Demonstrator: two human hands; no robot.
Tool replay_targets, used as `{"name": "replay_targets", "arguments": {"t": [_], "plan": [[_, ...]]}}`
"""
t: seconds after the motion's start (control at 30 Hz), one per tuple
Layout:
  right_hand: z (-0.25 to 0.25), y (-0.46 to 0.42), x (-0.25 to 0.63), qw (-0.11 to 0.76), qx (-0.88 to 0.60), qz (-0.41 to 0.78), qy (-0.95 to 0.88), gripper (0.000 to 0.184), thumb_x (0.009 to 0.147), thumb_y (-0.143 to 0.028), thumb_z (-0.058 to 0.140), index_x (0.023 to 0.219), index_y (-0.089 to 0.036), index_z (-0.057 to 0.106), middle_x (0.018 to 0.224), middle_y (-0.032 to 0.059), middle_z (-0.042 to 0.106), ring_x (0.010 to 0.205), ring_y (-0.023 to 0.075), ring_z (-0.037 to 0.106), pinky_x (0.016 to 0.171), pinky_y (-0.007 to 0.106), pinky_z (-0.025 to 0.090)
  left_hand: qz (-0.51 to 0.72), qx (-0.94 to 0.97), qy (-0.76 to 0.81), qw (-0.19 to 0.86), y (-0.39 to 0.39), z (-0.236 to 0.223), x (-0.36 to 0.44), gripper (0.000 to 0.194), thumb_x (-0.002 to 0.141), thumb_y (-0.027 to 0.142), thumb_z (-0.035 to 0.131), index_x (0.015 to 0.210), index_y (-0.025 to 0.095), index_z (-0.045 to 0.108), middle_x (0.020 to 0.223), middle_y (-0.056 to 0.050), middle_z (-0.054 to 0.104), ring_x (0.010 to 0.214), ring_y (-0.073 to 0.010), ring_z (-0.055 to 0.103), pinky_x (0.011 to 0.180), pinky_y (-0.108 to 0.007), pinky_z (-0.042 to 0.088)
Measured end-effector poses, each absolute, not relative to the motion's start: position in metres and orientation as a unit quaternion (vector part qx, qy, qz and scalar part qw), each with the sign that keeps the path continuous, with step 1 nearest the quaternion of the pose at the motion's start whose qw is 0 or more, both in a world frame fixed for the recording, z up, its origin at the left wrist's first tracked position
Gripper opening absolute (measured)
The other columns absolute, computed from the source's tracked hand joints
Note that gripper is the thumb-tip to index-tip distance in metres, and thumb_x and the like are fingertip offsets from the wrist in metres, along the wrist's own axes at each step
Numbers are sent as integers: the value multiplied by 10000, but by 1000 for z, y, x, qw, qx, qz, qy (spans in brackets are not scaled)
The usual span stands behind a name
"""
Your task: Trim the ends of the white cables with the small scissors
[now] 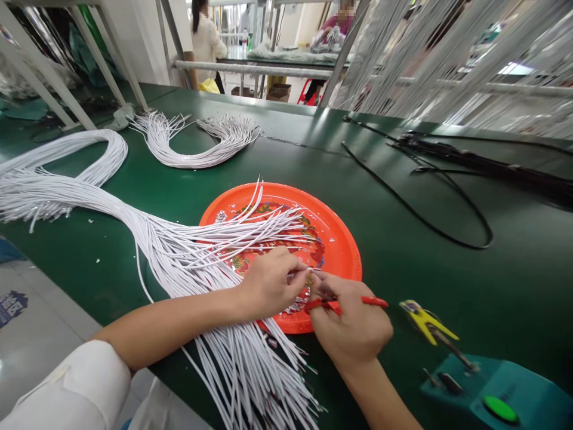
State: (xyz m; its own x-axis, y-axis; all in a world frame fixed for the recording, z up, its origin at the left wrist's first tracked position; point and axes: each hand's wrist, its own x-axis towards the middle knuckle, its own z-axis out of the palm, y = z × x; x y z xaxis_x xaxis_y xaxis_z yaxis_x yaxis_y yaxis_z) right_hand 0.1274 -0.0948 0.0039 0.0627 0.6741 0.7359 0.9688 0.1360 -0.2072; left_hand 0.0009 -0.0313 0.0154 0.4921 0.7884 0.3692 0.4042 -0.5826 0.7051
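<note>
Over the red tray, my left hand is closed in a pinch on the end of a thin white cable. Close to that end, my right hand is wrapped round a small red-handled hand tool; its jaws are mostly hidden by my fingers. A large bundle of white cables runs from the left under my left forearm. Some of its ends lie across the tray, and others fan out toward me below it. Small silvery scraps are scattered in the tray.
More white cable bundles lie at the back left of the green table. Black cables stretch along the right. A teal device with a yellow forked part stands at front right. People and racks of hanging cables are beyond.
</note>
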Motion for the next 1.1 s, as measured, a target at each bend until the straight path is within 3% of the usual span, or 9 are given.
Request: {"name": "replay_targets", "arguments": {"t": [0.2,0.43,0.53,0.63,0.7,0.83,1.1], "plan": [[6,-93,131,346,-547,-271,-713,195,693,-70,518,765,-239,582,741,21,711,591,162,641,582,268,470,350,830,338,272,-31,14,0,145,795,186,497,724,144,617,648,-22,558,626,-113,502,587,-224,399],[5,-93,138,385,-556,-196,-710,285,663,-47,494,862,-245,543,790,21,702,691,179,655,627,285,487,356,796,360,331,-28,18,2,135,777,205,529,716,160,641,633,-14,571,617,-111,508,608,-233,411],[-1,-94,140,393,-546,-154,-724,291,668,-50,488,877,-251,521,804,8,698,719,179,650,670,297,488,366,748,394,389,-25,19,4,127,755,224,555,696,155,643,640,-13,575,619,-108,511,610,-234,419],[-7,-93,142,388,-569,-134,-712,195,720,-133,533,886,-235,526,753,8,685,665,169,639,620,270,474,355,662,417,511,-21,21,5,127,741,240,570,730,135,641,647,-10,584,567,-86,500,551,-216,412],[-10,-93,144,367,-621,-146,-678,129,751,-230,554,879,-210,547,690,17,669,577,161,616,542,252,443,332,599,421,595,-19,24,5,141,742,241,572,765,114,627,611,4,568,500,-61,466,491,-196,386],[-9,-91,147,292,-683,-183,-644,206,756,-337,537,876,-177,585,555,24,622,455,163,548,442,248,354,276,523,431,682,-15,30,3,147,748,242,573,772,99,597,497,55,478,395,-26,380,405,-164,311],[0,-92,144,200,-681,-222,-669,260,709,-242,501,913,-152,634,432,20,518,383,143,438,401,235,170,259,501,413,715,-14,31,0,181,751,282,576,751,101,575,478,60,463,384,-18,384,389,-145,282]]}}
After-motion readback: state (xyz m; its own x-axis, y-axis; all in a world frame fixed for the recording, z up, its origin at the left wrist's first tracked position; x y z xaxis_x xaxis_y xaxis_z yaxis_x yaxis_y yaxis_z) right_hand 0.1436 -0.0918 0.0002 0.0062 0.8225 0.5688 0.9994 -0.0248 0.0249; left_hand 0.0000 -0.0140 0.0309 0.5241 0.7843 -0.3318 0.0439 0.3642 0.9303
